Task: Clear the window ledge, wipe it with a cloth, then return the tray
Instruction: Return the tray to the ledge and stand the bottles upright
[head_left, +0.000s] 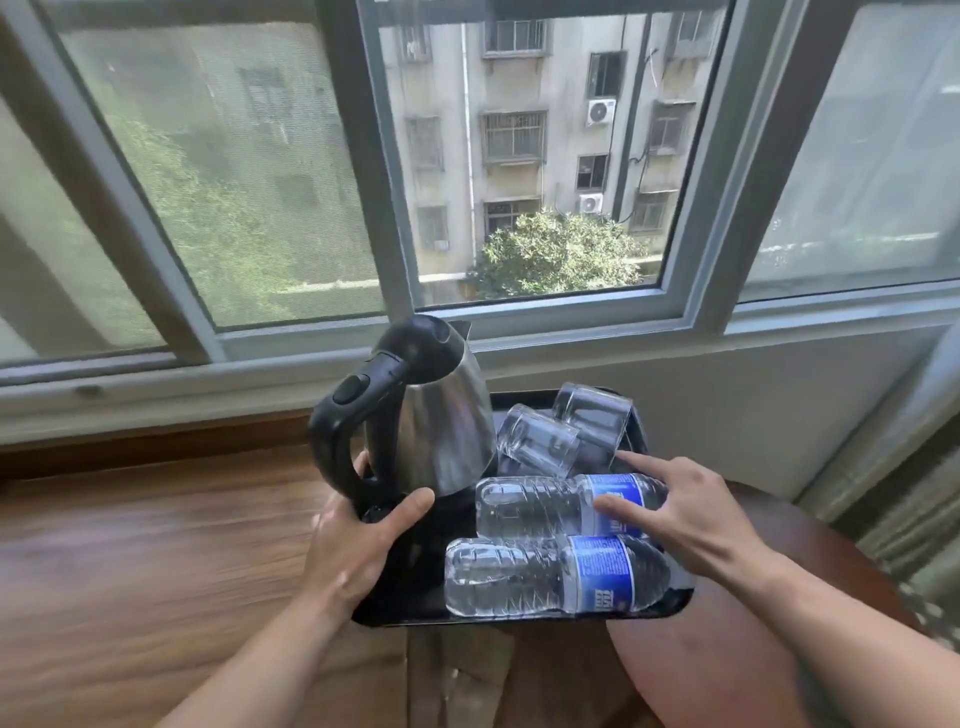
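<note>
A black tray (410, 584) carries a steel kettle (441, 415) with a black handle, two upturned glasses (540, 441), and two water bottles lying on their sides, one farther (530, 506) and one nearer (509, 577). My left hand (353, 551) grips the tray's left edge, thumb on top beside the kettle base. Fingers spread, my right hand (685, 509) rests on the farther bottle, its index finger reaching toward the glasses. The tray sits between the wooden window ledge (156, 545) and a round table (727, 654). No cloth is in view.
The sliding window (519, 322) runs along the back of the ledge, with a white sill wall below it on the right. A curtain (914, 467) hangs at the far right. The dark round table lies partly under the tray's right side.
</note>
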